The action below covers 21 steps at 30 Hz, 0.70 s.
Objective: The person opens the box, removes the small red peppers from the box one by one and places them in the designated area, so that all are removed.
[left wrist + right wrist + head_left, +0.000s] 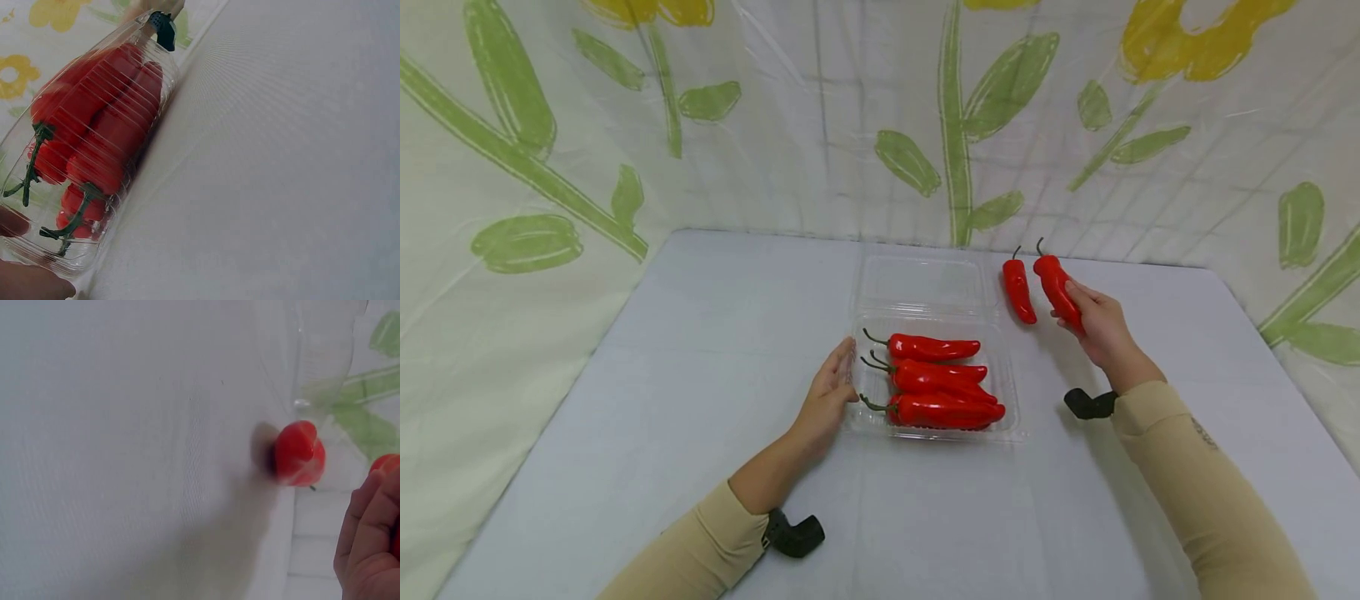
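My right hand (1102, 327) grips a red chili pepper (1054, 282) above the table's far right, its green stem pointing away. Just left of it another red chili pepper (1018, 292) lies on the table; the right wrist view shows this chili pepper (299, 454) end-on. A clear plastic clamshell container (1011, 392) sits mid-table with its lid (921, 279) folded back. Several red chili peppers (951, 410) lie sideways in its base, stems to the left. My left hand (822, 404) rests against the base's left side, fingers fairly straight, thumb at the rim.
A white cloth covers the table (715, 333). Behind it hangs a pale curtain (790, 167) with painted yellow flowers and green leaves. Black wrist devices (797, 536) are strapped at both cuffs.
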Available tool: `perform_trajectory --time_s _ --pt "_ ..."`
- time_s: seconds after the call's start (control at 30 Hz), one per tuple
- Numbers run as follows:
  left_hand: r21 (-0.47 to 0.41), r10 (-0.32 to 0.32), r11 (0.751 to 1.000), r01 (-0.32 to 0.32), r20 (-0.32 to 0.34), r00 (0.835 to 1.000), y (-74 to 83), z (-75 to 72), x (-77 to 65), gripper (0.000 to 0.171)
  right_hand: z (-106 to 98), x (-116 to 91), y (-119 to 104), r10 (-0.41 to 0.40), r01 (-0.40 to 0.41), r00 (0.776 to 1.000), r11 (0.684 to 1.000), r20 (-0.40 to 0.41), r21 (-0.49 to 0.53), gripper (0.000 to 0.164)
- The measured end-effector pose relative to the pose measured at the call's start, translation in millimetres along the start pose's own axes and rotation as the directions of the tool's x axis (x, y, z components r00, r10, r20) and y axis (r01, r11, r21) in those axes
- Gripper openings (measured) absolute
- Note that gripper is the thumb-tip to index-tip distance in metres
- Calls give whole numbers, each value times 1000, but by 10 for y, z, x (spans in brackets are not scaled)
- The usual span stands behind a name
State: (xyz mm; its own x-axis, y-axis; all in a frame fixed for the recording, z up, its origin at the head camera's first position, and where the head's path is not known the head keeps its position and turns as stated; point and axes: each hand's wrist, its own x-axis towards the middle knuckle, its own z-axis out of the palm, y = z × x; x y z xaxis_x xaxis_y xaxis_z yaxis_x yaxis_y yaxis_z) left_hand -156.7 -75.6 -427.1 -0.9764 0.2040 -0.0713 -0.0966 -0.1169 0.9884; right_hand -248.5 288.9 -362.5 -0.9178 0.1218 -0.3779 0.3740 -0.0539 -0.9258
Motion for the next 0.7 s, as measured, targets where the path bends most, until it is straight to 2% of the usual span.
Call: perform_trajectory --time_s 0.23,0.37,0.7 --pt "-15 12 1000 -12 16 1000 -14 -5 1 78 -55 176 -27 39 -36 997 998 -66 43 74" --pt "-20 12 1000 -11 17 1000 -19 -6 1 78 -82 270 -47 46 -41 997 995 -63 86 71" --pt "-32 22 999 -21 23 999 -12 -1 -6 78 -109 475 -107 71 -67 996 995 -56 68 66"
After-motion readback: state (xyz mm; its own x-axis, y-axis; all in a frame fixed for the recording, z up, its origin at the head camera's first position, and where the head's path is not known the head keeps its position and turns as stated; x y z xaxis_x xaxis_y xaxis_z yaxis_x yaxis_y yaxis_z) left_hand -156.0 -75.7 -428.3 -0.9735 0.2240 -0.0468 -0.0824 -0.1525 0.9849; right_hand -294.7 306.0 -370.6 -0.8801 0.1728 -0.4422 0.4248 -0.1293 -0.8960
